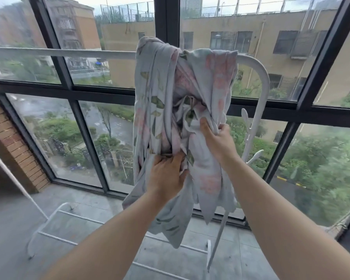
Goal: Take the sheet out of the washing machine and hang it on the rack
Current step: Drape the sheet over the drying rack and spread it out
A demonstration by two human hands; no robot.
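Right hand (215,139): closed around a gathered fold of the sheet (158,81), thumb laid across the front of the cloth and fingers wrapped round its right edge, back of the hand toward the camera. Left hand (167,174): lower and just left of the right hand, fingers curled into a bunched fold near the middle of the hanging cloth and holding it; the fingertips are buried in the fabric. Both forearms are bare and reach up from the bottom of the frame. The sheet is pale blue-grey with pink flowers and green leaves. It is draped over the top rail (59,53) of a white drying rack (259,71), near the rail's right end where the tube bends downward. The cloth is not spread out; it hangs in a narrow twisted bundle, with its lowest points dangling clear above the rack's base rails (85,216). Short white pegs (244,116) project from the rack's right upright, just beside the sheet's right edge. The rack stands on a grey tiled floor (12,229), close in front of a tall window with a black frame (167,17). A red brick wall (14,142) adjoins the window at left. Through the glass: yellow-ochre buildings (271,23) opposite, and green trees (321,168) and a road below.
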